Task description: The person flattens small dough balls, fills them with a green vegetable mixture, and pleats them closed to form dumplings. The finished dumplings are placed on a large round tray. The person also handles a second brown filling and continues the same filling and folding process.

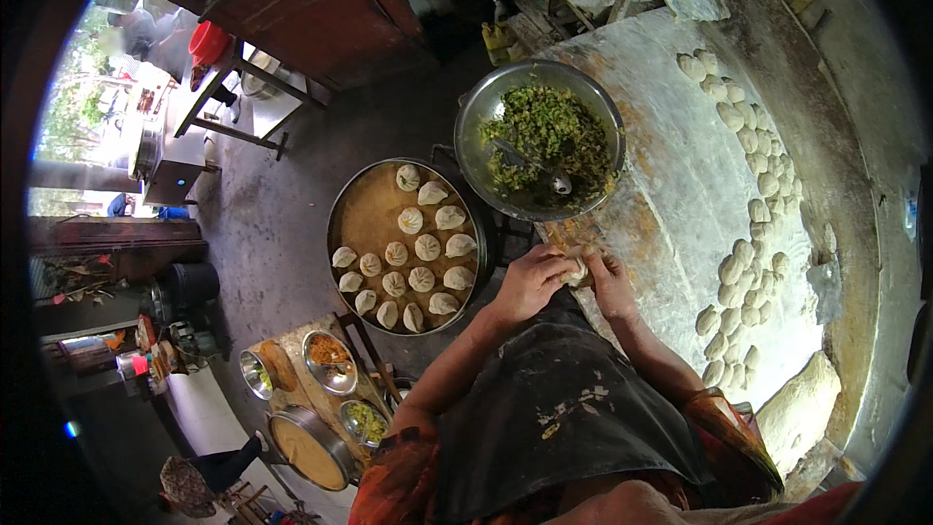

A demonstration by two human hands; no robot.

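My left hand (531, 283) and my right hand (611, 283) meet over the near edge of a floured worktable (656, 182), both pinching a small filled piece of dough (577, 271). Just beyond them stands a steel bowl (468, 160) of chopped green filling (543, 124), a spoon (560, 182) lying in it. Left of my hands is a round steamer tray (364, 204) with several pleated round buns (426, 247) and folded dumplings (450, 217) spaced apart on it. Many dough pieces (759, 210) lie in a long cluster on the flour at the right.
A large dough lump (802, 405) rests at the lower right. A low table (299, 339) at lower left holds a bowl of orange filling (328, 357), a bowl of green filling (364, 421) and another steamer (310, 452). A person (211, 474) is at the bottom left.
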